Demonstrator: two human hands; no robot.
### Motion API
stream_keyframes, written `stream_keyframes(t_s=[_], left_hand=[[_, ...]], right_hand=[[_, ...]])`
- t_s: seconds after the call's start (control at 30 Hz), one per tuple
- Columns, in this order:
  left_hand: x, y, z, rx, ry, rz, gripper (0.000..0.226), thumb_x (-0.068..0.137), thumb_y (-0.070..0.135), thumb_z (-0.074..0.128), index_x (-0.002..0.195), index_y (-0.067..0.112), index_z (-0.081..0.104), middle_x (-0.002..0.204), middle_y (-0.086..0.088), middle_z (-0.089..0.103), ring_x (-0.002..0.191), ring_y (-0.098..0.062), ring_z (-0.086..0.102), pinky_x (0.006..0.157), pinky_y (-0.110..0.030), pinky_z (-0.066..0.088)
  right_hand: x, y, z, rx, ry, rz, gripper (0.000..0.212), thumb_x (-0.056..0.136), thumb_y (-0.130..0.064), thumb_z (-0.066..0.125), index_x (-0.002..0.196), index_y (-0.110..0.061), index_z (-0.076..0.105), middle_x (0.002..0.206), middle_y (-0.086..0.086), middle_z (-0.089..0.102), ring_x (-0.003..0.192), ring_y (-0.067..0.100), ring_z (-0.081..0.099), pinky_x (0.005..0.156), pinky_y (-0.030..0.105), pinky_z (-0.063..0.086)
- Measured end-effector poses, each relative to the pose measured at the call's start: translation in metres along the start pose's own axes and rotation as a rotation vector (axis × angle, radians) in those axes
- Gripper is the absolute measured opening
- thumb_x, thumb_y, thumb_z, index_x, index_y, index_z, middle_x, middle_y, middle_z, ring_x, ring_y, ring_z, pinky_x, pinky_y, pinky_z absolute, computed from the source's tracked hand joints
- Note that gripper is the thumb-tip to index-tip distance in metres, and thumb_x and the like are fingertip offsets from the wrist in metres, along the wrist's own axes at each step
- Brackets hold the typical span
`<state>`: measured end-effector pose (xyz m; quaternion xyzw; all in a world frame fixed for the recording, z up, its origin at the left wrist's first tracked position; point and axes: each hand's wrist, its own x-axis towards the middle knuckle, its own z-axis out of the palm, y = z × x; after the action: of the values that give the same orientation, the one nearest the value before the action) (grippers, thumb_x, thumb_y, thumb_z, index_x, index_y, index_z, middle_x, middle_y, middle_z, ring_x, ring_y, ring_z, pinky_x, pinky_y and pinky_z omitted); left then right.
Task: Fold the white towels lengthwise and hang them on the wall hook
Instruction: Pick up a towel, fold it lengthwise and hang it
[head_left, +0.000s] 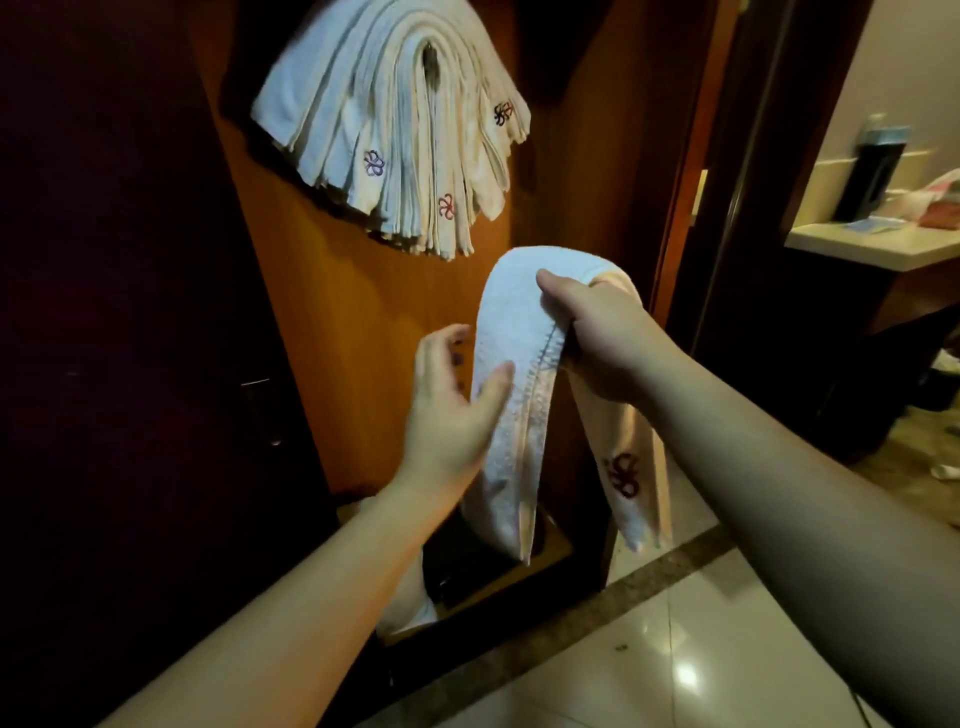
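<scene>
Right hand (605, 340) grips folded white towel (511, 332) at its bend, ends drooping below hung towel stack (395, 130) on wall hook (430, 65). Left hand (452, 400) relaxed, thumb touching front layer. Terry soft, light, floppy; hold at fold so layers stay aligned.

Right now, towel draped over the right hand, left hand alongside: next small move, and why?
Probably lift the towel up toward the hung towels. It already hangs doubled over the right hand, both ends down, and the left hand, fingers relaxed, only touches the near fold. The hook itself is hidden under the stack.
</scene>
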<state>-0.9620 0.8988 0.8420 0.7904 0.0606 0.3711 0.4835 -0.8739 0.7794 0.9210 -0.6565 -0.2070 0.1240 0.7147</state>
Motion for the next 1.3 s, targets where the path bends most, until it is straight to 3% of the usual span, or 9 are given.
stream_keyframes(t_s=[0.2,0.33,0.43,0.63,0.93,1.03,1.13,1.23,1.3], left_hand=[[0.008,0.001,0.034,0.178,-0.093,-0.05,0.075,0.091,0.03,0.065,0.152,0.029,0.022,0.154,0.005,0.031,0.131,-0.018,0.049,0.096,-0.04,0.056],[0.014,-0.008,0.036,0.298,-0.06,-0.113,0.052,0.092,0.021,0.061,0.14,0.024,0.042,0.134,0.002,0.051,0.109,-0.02,0.06,0.087,-0.042,0.057],[0.012,-0.022,0.034,0.35,-0.081,-0.165,0.021,0.094,0.018,0.058,0.112,0.027,0.055,0.104,0.005,0.061,0.084,-0.014,0.062,0.073,-0.039,0.059],[0.004,-0.057,0.014,0.19,-0.152,-0.209,0.014,0.104,0.028,0.048,0.109,0.032,0.061,0.081,0.009,0.062,0.067,-0.006,0.059,0.056,-0.023,0.046],[-0.003,-0.118,0.005,0.491,-0.148,-0.256,0.008,0.09,0.019,0.065,0.09,0.025,0.06,0.098,0.006,0.057,0.084,-0.012,0.06,0.073,-0.034,0.057],[-0.008,-0.123,-0.015,0.332,-0.08,-0.432,0.015,0.088,0.015,0.067,0.089,0.025,0.056,0.088,0.0,0.063,0.075,-0.022,0.065,0.067,-0.048,0.06],[0.007,-0.114,-0.052,0.142,0.15,-0.423,0.025,0.083,-0.001,0.067,0.089,0.022,0.059,0.085,0.002,0.063,0.078,-0.023,0.062,0.065,-0.038,0.049],[0.021,-0.094,-0.097,-0.403,0.472,-0.214,0.03,0.086,-0.003,0.064,0.092,0.026,0.06,0.085,0.011,0.066,0.081,-0.007,0.062,0.077,-0.027,0.048],[0.018,-0.088,-0.099,-0.73,0.368,-0.281,0.027,0.095,0.003,0.056,0.107,0.028,0.058,0.1,0.006,0.069,0.089,-0.007,0.066,0.083,-0.027,0.054]], right_hand=[[0.001,-0.018,0.018,-0.256,0.051,-0.106,0.044,0.097,-0.048,0.051,0.086,-0.008,0.065,0.09,0.016,0.072,0.087,0.032,0.071,0.085,0.046,0.06],[0.005,-0.027,0.013,-0.203,0.121,-0.137,0.039,0.102,-0.039,0.048,0.077,-0.013,0.061,0.071,0.003,0.066,0.073,0.021,0.067,0.064,0.032,0.054],[0.008,-0.03,0.005,-0.178,0.163,-0.122,0.038,0.101,-0.042,0.048,0.078,-0.014,0.061,0.074,0.003,0.067,0.081,0.023,0.07,0.072,0.036,0.058],[0.015,-0.04,-0.016,-0.107,0.297,-0.152,0.031,0.101,-0.04,0.05,0.081,-0.016,0.058,0.08,0.002,0.067,0.085,0.023,0.071,0.059,0.03,0.055],[0.023,-0.043,-0.025,0.08,0.345,-0.147,0.02,0.102,-0.03,0.049,0.087,-0.018,0.057,0.091,0.005,0.069,0.084,0.019,0.07,0.065,0.034,0.057],[0.027,-0.044,-0.035,0.158,0.364,-0.124,0.011,0.102,-0.027,0.05,0.095,-0.02,0.055,0.097,0.005,0.07,0.088,0.02,0.071,0.072,0.04,0.06],[0.029,-0.043,-0.045,0.256,0.388,-0.118,0.004,0.101,-0.024,0.052,0.098,-0.021,0.052,0.103,0.009,0.071,0.094,0.024,0.071,0.079,0.047,0.06],[0.032,-0.041,-0.056,0.39,0.393,-0.118,0.012,0.099,-0.018,0.054,0.11,-0.018,0.052,0.11,0.013,0.07,0.099,0.028,0.071,0.081,0.055,0.059],[0.034,-0.037,-0.059,0.483,0.373,-0.092,0.029,0.097,-0.016,0.054,0.125,-0.013,0.049,0.114,0.014,0.069,0.1,0.029,0.07,0.08,0.054,0.059]])
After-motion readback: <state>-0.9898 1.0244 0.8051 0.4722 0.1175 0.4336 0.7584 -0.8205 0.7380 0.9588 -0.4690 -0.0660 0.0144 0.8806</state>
